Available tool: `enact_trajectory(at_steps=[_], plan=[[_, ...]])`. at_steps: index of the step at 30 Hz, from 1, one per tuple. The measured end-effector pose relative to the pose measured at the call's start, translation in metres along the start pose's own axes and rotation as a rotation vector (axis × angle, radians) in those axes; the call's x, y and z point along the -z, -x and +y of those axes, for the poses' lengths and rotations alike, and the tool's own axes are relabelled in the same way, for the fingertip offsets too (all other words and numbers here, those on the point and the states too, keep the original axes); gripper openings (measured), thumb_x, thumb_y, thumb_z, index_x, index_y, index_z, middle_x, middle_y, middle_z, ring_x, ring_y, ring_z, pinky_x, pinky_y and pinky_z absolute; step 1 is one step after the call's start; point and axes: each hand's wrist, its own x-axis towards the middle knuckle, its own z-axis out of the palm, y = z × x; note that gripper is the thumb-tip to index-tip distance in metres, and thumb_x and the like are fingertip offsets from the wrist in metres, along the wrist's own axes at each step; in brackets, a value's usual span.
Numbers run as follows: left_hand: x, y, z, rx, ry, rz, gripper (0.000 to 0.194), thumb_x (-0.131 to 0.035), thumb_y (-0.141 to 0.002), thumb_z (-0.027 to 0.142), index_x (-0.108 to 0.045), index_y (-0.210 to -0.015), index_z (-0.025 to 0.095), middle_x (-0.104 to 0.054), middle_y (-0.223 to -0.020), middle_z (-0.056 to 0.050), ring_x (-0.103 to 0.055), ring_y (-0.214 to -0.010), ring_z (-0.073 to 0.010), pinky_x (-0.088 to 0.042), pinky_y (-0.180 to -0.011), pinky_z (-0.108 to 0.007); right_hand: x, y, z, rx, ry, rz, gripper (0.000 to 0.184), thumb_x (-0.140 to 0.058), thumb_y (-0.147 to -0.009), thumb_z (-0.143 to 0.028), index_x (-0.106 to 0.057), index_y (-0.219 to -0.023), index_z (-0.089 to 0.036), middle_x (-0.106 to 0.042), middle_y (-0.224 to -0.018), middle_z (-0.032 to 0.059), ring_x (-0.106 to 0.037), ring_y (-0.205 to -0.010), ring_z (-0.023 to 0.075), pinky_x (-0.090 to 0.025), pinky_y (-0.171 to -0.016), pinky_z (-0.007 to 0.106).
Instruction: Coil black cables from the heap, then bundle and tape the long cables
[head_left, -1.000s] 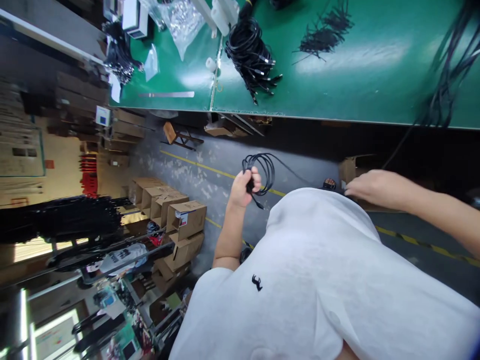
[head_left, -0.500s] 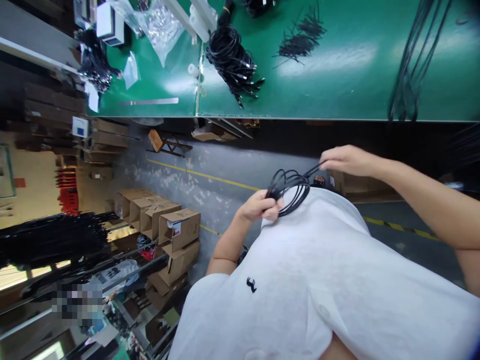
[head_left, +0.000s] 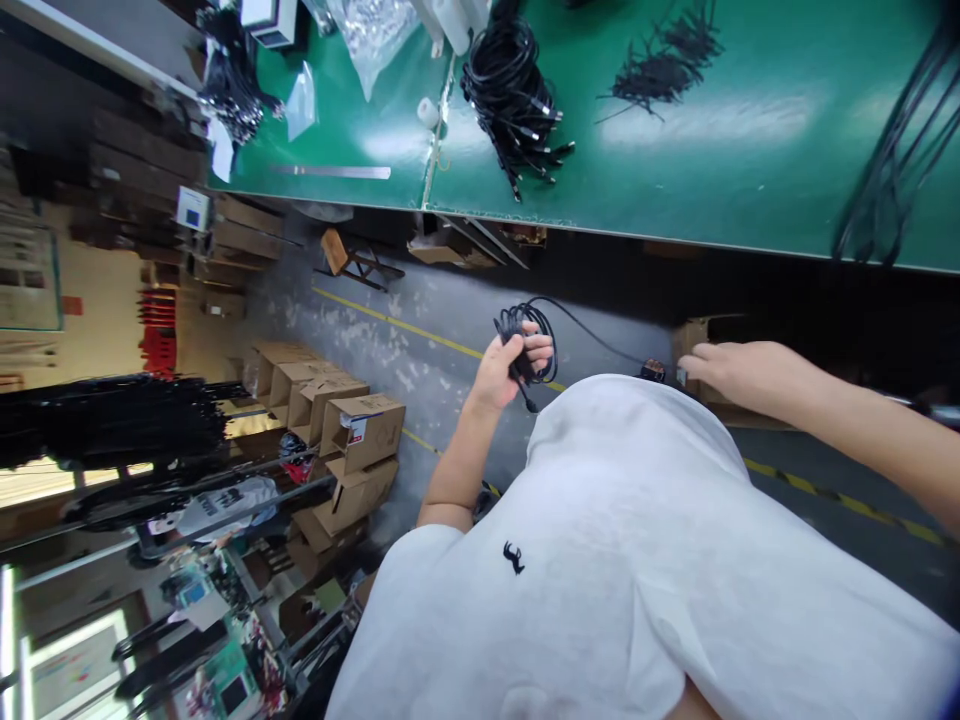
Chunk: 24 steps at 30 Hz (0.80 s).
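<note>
In the head view, thin black cable (head_left: 523, 366) lies in loose loops in the left hand (head_left: 498, 374), its fingers partly curled round them. One strand runs toward the right hand (head_left: 742, 372), whose grip I cannot tell. The hands have moved apart.

Left of the left fingers (head_left: 538, 342) are brown cardboard boxes (head_left: 379, 437), a brown wooden stool (head_left: 336, 252) and, farther forward, a flat silver metal strip (head_left: 337, 172).
</note>
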Motion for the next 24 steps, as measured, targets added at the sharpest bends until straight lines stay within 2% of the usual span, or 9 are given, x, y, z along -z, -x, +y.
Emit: enact_trajectory(at_steps=[3, 5, 9, 13, 15, 17, 19, 21, 24], plan=[[-0.005, -0.016, -0.029, 0.055, -0.162, -0.122, 0.030, -0.075, -0.081, 0.035, -0.060, -0.097, 0.014, -0.075, -0.095, -0.008, -0.073, -0.085, -0.0163, -0.055, -0.079, -0.027, 0.029, -0.018, -0.038, 0.348, 0.008, 0.045, 0.019, -0.044, -0.092, -0.011, -0.062, -0.088, -0.017, -0.059, -0.081, 0.0062, -0.052, -0.064, 0.0151, -0.025, -0.060, 0.031], [-0.009, -0.022, -0.048, 0.096, -0.238, -0.210, 0.035, -0.077, -0.079, 0.039, -0.060, -0.097, 0.014, -0.075, -0.095, -0.010, -0.073, -0.089, -0.0182, -0.054, -0.084, -0.030, 0.042, -0.034, -0.051, 0.432, 0.007, 0.108, 0.021, -0.043, -0.093, -0.012, -0.061, -0.085, -0.018, -0.058, -0.078, 0.0050, -0.049, -0.063, 0.0146, -0.024, -0.061, 0.031], [-0.013, -0.021, -0.068, 0.219, -0.397, -0.487, 0.039, -0.074, -0.080, 0.046, -0.064, -0.096, 0.013, -0.074, -0.086, -0.009, -0.071, -0.082, -0.0184, -0.053, -0.084, -0.033, 0.046, -0.053, -0.054, 0.358, 0.059, 0.167, 0.022, -0.044, -0.094, -0.015, -0.060, -0.079, -0.016, -0.057, -0.077, 0.0062, -0.050, -0.065, 0.0155, -0.025, -0.061, 0.031], [-0.012, -0.012, -0.062, 0.248, -0.551, -0.639, 0.037, -0.071, -0.081, 0.047, -0.068, -0.092, 0.011, -0.066, -0.072, -0.003, -0.060, -0.065, -0.0109, -0.048, -0.068, -0.026, 0.040, -0.051, -0.050, 0.259, 0.065, 0.218, 0.025, -0.046, -0.096, -0.030, -0.061, -0.083, -0.015, -0.061, -0.087, 0.0101, -0.055, -0.069, 0.0179, -0.033, -0.063, 0.031], [-0.013, -0.007, -0.054, 0.281, -0.524, -0.690, 0.038, -0.070, -0.082, 0.046, -0.068, -0.096, 0.012, -0.062, -0.069, 0.000, -0.056, -0.063, -0.0099, -0.045, -0.065, -0.025, 0.042, -0.049, -0.055, 0.237, 0.042, 0.359, 0.025, -0.046, -0.096, -0.030, -0.063, -0.099, -0.013, -0.062, -0.109, 0.0163, -0.060, -0.089, 0.0239, -0.040, -0.075, 0.035], [-0.016, -0.002, -0.047, 0.348, -0.506, -0.798, 0.038, -0.071, -0.081, 0.046, -0.069, -0.099, 0.013, -0.062, -0.070, -0.001, -0.057, -0.065, -0.0114, -0.047, -0.069, -0.028, 0.046, -0.052, -0.064, 0.313, 0.010, 0.460, 0.029, -0.041, -0.096, -0.024, -0.060, -0.116, -0.013, -0.058, -0.128, 0.0184, -0.056, -0.112, 0.0284, -0.039, -0.091, 0.041], [-0.021, 0.001, -0.041, 0.422, -0.512, -0.934, 0.039, -0.073, -0.079, 0.047, -0.071, -0.098, 0.013, -0.064, -0.072, -0.003, -0.059, -0.070, -0.0142, -0.048, -0.075, -0.031, 0.050, -0.059, -0.075, 0.469, -0.029, 0.433, 0.032, -0.035, -0.097, -0.017, -0.060, -0.117, -0.016, -0.062, -0.122, 0.0142, -0.056, -0.113, 0.0252, -0.034, -0.100, 0.043], [-0.025, 0.002, -0.038, 0.476, -0.483, -0.989, 0.043, -0.074, -0.076, 0.052, -0.072, -0.096, 0.013, -0.064, -0.070, -0.004, -0.061, -0.073, -0.0169, -0.050, -0.076, -0.033, 0.053, -0.067, -0.082, 0.563, -0.051, 0.314, 0.029, -0.035, -0.097, -0.015, -0.063, -0.104, -0.016, -0.068, -0.097, 0.0094, -0.060, -0.092, 0.0207, -0.037, -0.094, 0.039], [-0.029, 0.003, -0.038, 0.465, -0.411, -0.851, 0.044, -0.077, -0.073, 0.054, -0.068, -0.085, 0.013, -0.053, -0.057, 0.002, -0.053, -0.058, -0.0120, -0.050, -0.064, -0.029, 0.060, -0.074, -0.084, 0.489, -0.047, 0.167, 0.020, -0.043, -0.096, -0.021, -0.061, -0.087, -0.016, -0.064, -0.076, 0.0066, -0.055, -0.070, 0.0181, -0.037, -0.073, 0.032]])
